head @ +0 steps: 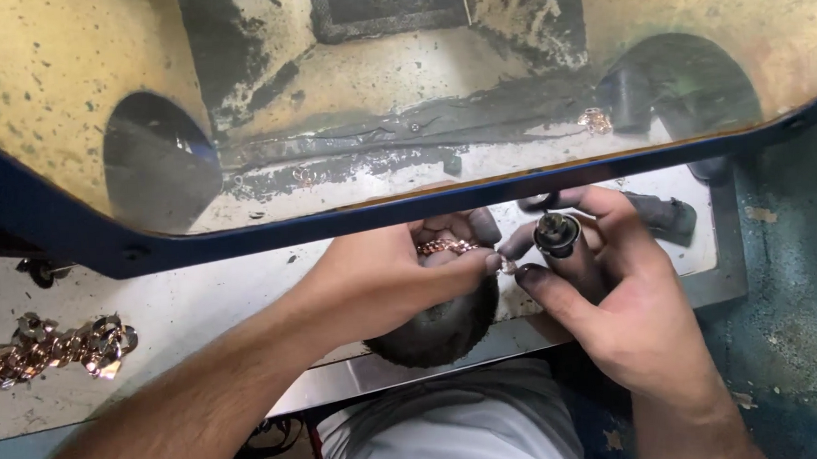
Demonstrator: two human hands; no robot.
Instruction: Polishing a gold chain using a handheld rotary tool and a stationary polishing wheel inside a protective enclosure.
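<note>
Head view, looking down at a grimy white bench (198, 306) under a blue-framed, scratched yellowish shield (65, 80) with two arm openings. Left hand (402, 276) comes in from lower left, fingers curled tight and pinching a short rose-gold chain piece (447, 246); the links show between thumb and forefinger, rest is hidden inside the grip. Fingertips are blackened with grime. Right hand (617, 293) comes from lower right, fingers wrapped closed around a small dark handheld tool (556, 234) with a round black head facing up; thumb runs along its near side, index hooks over the top. Tool head sits just beside the chain piece, the two hands touching at the fingertips. Whether the tool actually contacts the links, cannot tell. Directly under the left hand is a dark round buffing wheel (437, 330), partly covered by the palm, at the bench's front edge. Far left on the bench, well apart from both hands, lies a heap of chunky gold-coloured chain (56, 348), untouched. Behind the shield, small bits of chain (595, 120) rest on the dirty inner ledge near the right opening. A dark block-like object (664, 216) sits on the bench just beyond the right hand. Person's white shirt (456, 432) shows at bottom centre.
</note>
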